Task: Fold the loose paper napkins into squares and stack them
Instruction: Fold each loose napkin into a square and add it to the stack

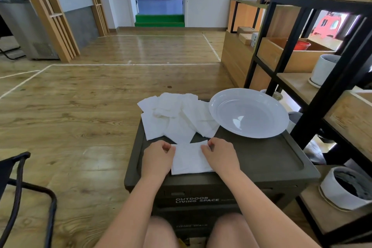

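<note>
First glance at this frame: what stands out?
Both hands, left hand and right hand, pinch the far corners of a flat white paper napkin at the near middle of the dark plastic box top. Behind lies a heap of loose white napkins; a big empty white plate sits far right.

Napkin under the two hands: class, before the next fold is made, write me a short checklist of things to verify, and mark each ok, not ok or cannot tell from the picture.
1. Napkin lies flat on the box lid: ok.
2. Left hand pinches its far left corner: ok.
3. Right hand pinches its far right corner: ok.
4. Napkin already a square: not ok, it looks only roughly so, with uneven edges.
5. Loose napkin pile clear of the working napkin: ok, it lies beyond it.
6. A stack of finished squares has been started: cannot tell; the white plate is empty.
</note>
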